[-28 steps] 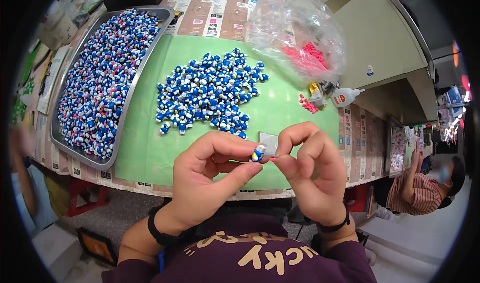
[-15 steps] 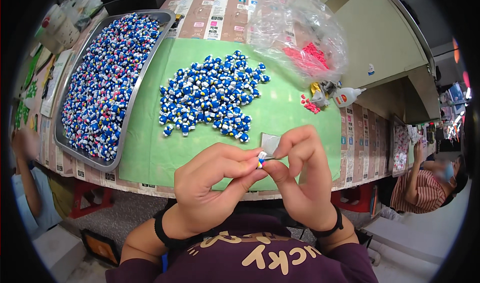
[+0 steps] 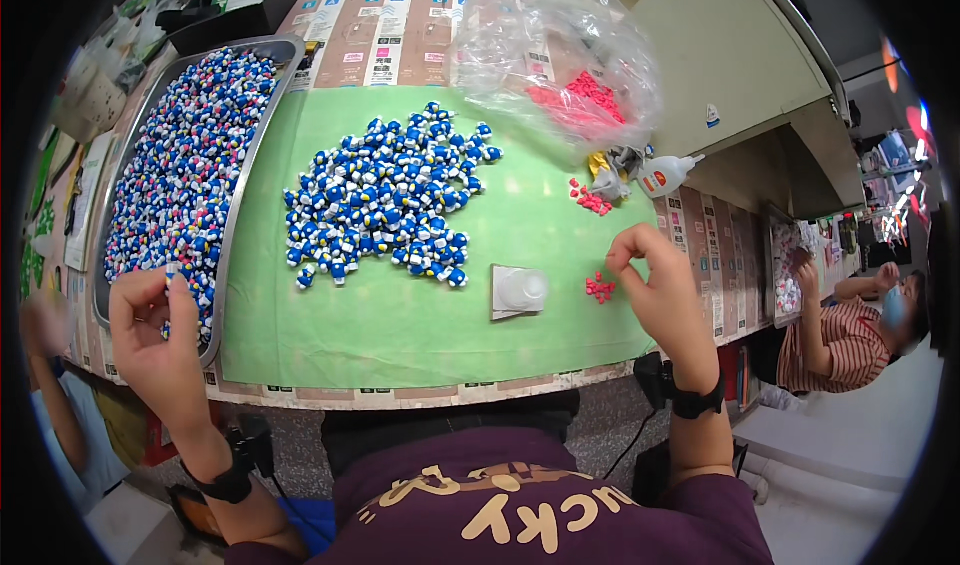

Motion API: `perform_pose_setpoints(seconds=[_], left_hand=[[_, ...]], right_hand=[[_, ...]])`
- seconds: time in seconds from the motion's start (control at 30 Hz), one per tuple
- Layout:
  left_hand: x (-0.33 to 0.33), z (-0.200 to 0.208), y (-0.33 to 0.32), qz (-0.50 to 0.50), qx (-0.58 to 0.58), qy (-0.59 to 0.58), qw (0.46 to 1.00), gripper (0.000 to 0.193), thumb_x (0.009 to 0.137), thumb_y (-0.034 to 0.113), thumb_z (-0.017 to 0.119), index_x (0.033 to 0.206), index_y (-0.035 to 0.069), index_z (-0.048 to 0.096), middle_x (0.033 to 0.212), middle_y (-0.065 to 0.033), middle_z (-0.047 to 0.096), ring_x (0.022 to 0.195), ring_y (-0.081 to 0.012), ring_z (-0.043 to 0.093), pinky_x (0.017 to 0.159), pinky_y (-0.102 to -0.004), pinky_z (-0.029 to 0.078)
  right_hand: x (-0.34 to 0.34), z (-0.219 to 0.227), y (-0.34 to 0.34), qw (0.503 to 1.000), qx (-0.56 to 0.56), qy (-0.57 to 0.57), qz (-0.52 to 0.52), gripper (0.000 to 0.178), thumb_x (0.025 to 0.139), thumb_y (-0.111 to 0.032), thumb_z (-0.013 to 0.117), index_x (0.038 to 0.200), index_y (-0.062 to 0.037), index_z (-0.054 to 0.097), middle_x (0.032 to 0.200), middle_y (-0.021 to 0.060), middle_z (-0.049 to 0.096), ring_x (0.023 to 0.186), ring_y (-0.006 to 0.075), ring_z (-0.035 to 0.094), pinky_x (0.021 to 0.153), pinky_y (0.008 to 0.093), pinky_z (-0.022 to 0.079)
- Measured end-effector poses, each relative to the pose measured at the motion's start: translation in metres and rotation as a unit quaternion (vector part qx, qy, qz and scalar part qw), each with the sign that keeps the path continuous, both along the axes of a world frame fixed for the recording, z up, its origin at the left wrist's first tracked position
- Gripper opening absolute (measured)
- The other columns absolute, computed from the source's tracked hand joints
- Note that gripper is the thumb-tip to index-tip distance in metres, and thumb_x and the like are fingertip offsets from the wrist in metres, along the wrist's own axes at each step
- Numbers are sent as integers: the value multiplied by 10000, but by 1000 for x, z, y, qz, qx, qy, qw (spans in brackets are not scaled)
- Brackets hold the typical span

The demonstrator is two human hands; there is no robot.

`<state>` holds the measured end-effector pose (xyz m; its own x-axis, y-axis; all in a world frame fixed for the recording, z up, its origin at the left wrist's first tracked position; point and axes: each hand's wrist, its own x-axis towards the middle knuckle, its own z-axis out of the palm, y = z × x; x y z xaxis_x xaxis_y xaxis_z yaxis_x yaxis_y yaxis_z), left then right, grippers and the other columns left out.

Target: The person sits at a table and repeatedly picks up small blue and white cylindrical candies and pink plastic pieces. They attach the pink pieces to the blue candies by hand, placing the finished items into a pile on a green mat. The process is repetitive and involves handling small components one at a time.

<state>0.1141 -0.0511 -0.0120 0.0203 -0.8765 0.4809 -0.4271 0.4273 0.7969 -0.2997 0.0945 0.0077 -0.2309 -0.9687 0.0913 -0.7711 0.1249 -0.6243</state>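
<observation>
White tops the small figurine (image 3: 172,269) clamped in the left hand's (image 3: 165,350) grip, by the near end of the metal tray (image 3: 290,63). Its visible end points away from the person, toward the desk's (image 3: 400,25) far side; fingers hide most of its long axis. The right hand (image 3: 662,290) hovers beside pinkish-red pieces (image 3: 600,288); whether its grip is together, I cannot tell.

On the paper-covered desk (image 3: 415,27), a heap of blue-and-white figurines (image 3: 385,200) is flanked on the left by a rectangular metal tray (image 3: 266,130); on the right, small pink pieces (image 3: 599,288) are laid in 2 clusters before a clear plastic bag (image 3: 500,55).
</observation>
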Motion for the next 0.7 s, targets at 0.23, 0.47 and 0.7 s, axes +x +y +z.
perform_pose_setpoints(seconds=[0.23,0.47,0.7], left_hand=[[-34,17,4,54,10,-136,989,162,867,-17,660,1020,24,624,988,-17,595,689,-52,509,566,-198,418],[-123,6,33,-354,14,-196,914,179,818,-28,651,992,11,644,995,-119,607,867,-271,620,739,-367,497],[-148,-4,32,-346,30,-270,898,133,781,-46,641,899,3,602,924,-143,559,857,-348,580,734,-399,476]], right_hand=[[-1,-7,6,998,61,2,5,139,781,98,591,841,12,498,770,140,551,691,274,569,626,349,458],[12,-11,-1,999,44,3,29,134,776,102,587,829,10,504,763,148,552,690,289,580,621,355,461],[5,-25,10,1000,11,-17,7,92,739,68,538,761,-18,516,731,162,546,714,345,581,646,416,463]])
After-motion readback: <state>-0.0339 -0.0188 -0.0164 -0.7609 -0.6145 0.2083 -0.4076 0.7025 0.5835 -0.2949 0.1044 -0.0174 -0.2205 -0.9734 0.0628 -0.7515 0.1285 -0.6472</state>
